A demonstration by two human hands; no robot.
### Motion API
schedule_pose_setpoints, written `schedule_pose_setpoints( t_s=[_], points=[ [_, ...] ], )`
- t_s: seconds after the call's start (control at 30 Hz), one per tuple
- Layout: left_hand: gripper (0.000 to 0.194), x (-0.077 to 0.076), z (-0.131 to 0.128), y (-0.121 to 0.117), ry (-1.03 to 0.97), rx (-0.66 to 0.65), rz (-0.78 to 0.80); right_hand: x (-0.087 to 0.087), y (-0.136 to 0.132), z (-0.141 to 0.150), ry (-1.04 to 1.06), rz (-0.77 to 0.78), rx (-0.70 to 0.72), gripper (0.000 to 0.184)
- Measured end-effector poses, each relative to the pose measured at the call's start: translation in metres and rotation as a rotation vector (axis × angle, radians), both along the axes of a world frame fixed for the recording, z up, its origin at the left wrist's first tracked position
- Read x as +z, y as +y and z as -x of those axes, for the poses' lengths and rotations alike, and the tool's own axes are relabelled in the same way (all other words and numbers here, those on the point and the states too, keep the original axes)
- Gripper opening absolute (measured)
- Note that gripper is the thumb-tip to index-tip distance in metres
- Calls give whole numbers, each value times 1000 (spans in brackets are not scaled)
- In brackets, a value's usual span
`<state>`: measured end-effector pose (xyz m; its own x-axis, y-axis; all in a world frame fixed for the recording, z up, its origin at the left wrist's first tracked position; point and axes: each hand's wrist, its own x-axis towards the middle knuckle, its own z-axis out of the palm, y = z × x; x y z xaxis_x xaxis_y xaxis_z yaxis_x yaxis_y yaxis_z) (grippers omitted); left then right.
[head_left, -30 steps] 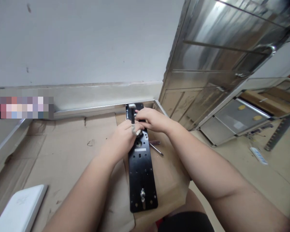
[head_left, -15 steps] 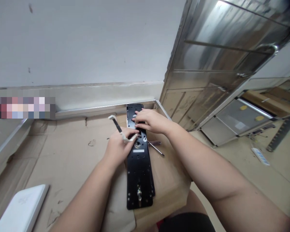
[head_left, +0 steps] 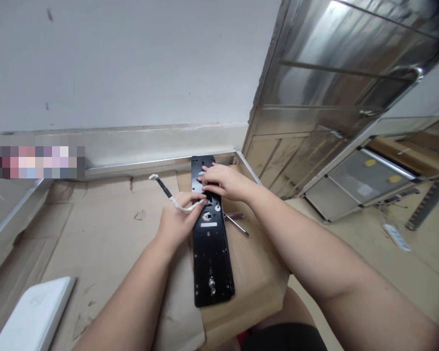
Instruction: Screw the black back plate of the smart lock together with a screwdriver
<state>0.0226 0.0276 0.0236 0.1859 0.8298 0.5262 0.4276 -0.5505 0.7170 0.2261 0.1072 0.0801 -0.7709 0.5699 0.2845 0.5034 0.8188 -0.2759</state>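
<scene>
A long black metal panel (head_left: 212, 258) with holes, a white label and a spindle near its lower end lies on the cardboard. My left hand (head_left: 178, 214) is at its left edge, thumb and fingers pinched on a white cable (head_left: 183, 208) by a slot. The cable's loose connector end sticks up to the left, past a black-wrapped stretch. My right hand (head_left: 230, 183) rests on the panel's upper part, fingers spread and holding nothing. Just right of the panel lies a screwdriver (head_left: 237, 224), its reddish handle partly hidden.
Cardboard (head_left: 109, 234) covers the table, which has a raised metal rim (head_left: 142, 165) along the wall. A white box-like object (head_left: 32, 312) lies at the lower left. To the right stand a metal door (head_left: 314, 97) and a cabinet (head_left: 354, 180); a power strip (head_left: 397, 237) lies on the floor.
The panel's lower end has shifted up and slightly right, tilting the panel a little. The cable's loose end has swung left. Both hands keep nearly the same places.
</scene>
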Motion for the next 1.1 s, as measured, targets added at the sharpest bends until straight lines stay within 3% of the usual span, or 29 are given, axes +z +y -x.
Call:
schedule_pose_setpoints(
  t_s=[0.3, 0.83, 1.1],
  points=[
    [14, -1, 0, -1, -47, 17, 73, 4, 1, -2, 6, 9, -4, 23],
    [13, 2, 2, 0, -35, 20, 43, 10, -5, -3, -12, 91, 18, 22],
    [13, 1, 1, 0, -52, 26, 44, 12, -2, -6, -59, 19, 31, 17]
  ],
)
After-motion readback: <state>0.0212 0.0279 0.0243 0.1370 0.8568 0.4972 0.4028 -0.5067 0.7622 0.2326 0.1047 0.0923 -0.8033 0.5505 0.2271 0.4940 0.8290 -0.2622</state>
